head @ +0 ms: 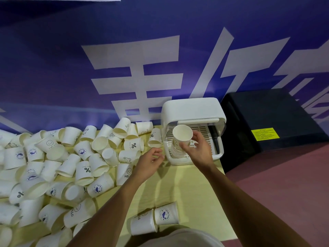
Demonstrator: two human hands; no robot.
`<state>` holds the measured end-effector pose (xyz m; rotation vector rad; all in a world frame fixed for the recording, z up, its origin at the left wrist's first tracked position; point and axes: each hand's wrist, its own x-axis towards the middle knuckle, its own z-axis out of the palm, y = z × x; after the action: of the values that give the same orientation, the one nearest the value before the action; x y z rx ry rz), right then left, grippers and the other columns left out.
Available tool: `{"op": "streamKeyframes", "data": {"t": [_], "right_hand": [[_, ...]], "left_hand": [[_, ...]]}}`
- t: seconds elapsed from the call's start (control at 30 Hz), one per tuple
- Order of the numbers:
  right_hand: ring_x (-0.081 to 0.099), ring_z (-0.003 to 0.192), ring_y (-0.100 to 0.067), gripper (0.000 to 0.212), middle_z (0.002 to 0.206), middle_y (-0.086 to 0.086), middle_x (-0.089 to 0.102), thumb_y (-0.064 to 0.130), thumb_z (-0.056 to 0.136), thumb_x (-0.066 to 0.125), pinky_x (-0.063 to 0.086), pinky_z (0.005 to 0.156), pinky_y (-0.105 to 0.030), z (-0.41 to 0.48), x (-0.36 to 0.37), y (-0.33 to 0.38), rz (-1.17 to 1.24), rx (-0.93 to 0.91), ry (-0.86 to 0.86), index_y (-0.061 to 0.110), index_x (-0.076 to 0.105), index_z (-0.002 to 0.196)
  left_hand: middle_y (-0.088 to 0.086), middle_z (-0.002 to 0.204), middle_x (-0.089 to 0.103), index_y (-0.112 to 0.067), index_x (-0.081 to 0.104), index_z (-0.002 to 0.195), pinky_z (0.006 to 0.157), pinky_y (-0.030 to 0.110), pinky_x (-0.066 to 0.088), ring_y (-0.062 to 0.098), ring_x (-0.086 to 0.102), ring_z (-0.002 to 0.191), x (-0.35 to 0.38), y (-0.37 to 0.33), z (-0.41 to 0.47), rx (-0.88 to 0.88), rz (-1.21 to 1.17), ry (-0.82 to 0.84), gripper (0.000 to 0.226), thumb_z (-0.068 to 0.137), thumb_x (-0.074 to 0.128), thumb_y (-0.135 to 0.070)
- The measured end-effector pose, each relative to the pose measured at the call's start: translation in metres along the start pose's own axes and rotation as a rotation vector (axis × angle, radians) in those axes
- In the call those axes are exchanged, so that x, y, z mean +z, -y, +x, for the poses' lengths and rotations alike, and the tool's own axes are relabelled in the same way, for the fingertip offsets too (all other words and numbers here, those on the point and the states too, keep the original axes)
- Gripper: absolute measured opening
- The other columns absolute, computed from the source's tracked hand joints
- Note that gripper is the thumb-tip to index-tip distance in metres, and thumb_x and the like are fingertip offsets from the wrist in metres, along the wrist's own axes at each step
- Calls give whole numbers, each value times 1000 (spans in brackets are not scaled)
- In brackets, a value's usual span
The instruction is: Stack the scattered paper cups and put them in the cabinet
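A small white cabinet (193,109) with its front lid raised stands at the table's far right. My right hand (197,148) grips a stack of white paper cups (181,135) standing upright at the cabinet's opening, on its slatted tray. My left hand (150,162) hovers just left of the cabinet with fingers loosely curled and nothing in it. Several loose paper cups (99,145), most lying on their sides, cover the left half of the pale yellow table (187,189). Two cups (154,219) lie near the front edge.
A black box (277,122) with a yellow label sits right of the cabinet, off the table. A blue banner with large white characters (138,72) hangs right behind the table. The reddish floor (284,184) lies to the right.
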<state>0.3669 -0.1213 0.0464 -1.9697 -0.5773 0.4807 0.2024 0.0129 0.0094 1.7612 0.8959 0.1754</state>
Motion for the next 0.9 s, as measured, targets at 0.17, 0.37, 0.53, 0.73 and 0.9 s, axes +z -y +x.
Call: {"op": "streamKeyframes", "data": {"t": [0.17, 0.37, 0.53, 0.73, 0.9], "right_hand": [[53, 110, -2, 55, 112, 19, 60, 35, 79, 82, 41, 89, -27, -2, 1, 1, -54, -8, 23, 29, 55, 127], [49, 107, -4, 61, 116, 12, 57, 32, 81, 81, 37, 84, -23, -1, 1, 2, -149, -11, 92, 18, 53, 134], [51, 106, -9, 65, 114, 9, 56, 28, 81, 81, 38, 78, -21, -3, 4, 4, -183, 5, 149, 18, 50, 137], [52, 109, -15, 59, 114, 6, 54, 17, 85, 77, 35, 83, -21, -10, 3, 7, -194, 27, 189, 16, 49, 137], [50, 120, -27, 59, 125, -11, 54, 12, 86, 74, 28, 80, -11, -21, 5, 14, -238, 4, 143, 3, 46, 138]], "left_hand": [[-12, 105, 68, -27, 65, 111, 77, 16, 47, 4, 64, 96, -2, 0, 4, -15, -2, -22, 17, 94, 63, -24], [-14, 107, 66, -27, 63, 116, 77, 15, 46, 2, 63, 97, -2, -1, -1, -21, 10, -36, 22, 94, 62, -28], [-14, 107, 65, -25, 63, 117, 75, 13, 45, -1, 61, 97, -2, -4, -6, -13, 3, -41, 23, 94, 62, -26], [-9, 110, 66, -20, 65, 116, 77, 13, 46, 3, 62, 97, -2, -9, -9, 19, 0, -55, 22, 93, 63, -23], [-11, 111, 66, -23, 65, 115, 76, 13, 45, 0, 60, 96, -3, -9, -14, 37, -4, -50, 21, 94, 62, -24]]}}
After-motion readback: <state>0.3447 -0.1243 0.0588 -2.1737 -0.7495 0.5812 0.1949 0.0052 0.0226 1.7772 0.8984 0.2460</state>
